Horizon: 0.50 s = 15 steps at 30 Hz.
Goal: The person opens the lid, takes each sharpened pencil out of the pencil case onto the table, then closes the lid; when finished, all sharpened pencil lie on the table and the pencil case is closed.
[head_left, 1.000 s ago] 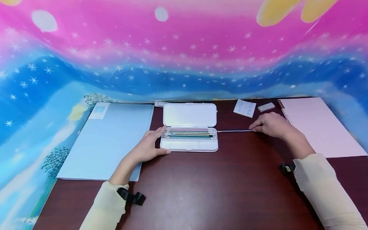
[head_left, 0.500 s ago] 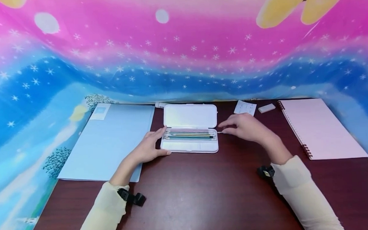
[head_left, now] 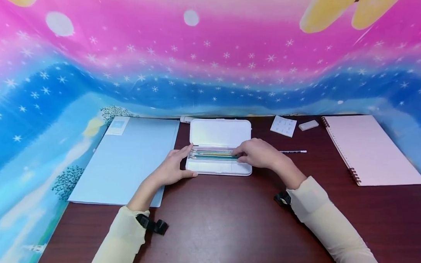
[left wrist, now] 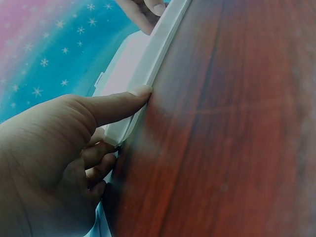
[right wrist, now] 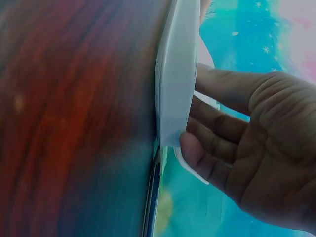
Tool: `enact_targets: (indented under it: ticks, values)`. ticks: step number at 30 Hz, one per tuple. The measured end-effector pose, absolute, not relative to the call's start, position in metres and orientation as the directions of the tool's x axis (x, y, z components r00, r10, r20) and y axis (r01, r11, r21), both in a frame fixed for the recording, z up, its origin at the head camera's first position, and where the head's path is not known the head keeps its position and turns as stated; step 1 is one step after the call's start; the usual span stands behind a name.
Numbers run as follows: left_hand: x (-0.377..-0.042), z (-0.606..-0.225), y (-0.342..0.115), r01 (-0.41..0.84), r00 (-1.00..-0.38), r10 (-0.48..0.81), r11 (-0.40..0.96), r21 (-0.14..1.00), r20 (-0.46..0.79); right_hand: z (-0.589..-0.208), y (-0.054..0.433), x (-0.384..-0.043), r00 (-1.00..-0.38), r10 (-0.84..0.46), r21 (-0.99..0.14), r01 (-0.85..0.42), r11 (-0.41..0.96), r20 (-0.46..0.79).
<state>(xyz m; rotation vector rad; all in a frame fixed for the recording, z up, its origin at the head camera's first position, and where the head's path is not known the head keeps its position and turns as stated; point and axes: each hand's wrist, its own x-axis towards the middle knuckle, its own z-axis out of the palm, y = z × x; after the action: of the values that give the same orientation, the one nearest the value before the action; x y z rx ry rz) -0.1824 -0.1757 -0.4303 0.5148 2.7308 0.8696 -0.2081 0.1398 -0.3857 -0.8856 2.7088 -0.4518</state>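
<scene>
A white pencil case (head_left: 219,172) lies on the table with its lid tipped back, several pencils (head_left: 211,154) in a row inside. My left hand (head_left: 171,167) holds its left end, thumb along the front wall and fingers around the back corner. At the right end, my right hand (head_left: 258,154) reaches in over the rim, thumb and forefinger at the pencils' ends. Whether they pinch one is hidden, as the case wall (right wrist: 175,74) covers the thumb tip in the right wrist view. A single dark patterned pencil (head_left: 293,151) lies to the right, partly behind that hand.
A light blue folder (head_left: 128,161) is at the left, and a pink spiral notebook (head_left: 374,149) at the right. Toward the back are a small printed card (head_left: 284,126), a white eraser (head_left: 308,125) and a white tube (head_left: 186,119). A printed cloth (head_left: 208,69) hangs behind.
My right hand has let go of the dark pencil on the table at the right and moved left to the pencils in the case. My left hand has stayed on the case.
</scene>
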Motion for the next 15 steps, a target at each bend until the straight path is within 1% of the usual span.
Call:
enact_targets:
  ticks: [15]
  values:
    - [-0.1825, -0.4293, -0.1749, 0.256, -0.913, 0.392, 0.769, 0.586, -0.116, -0.3913, 0.1368, -0.2066, -0.79, -0.599, -0.355, -0.528, 0.772, -0.128]
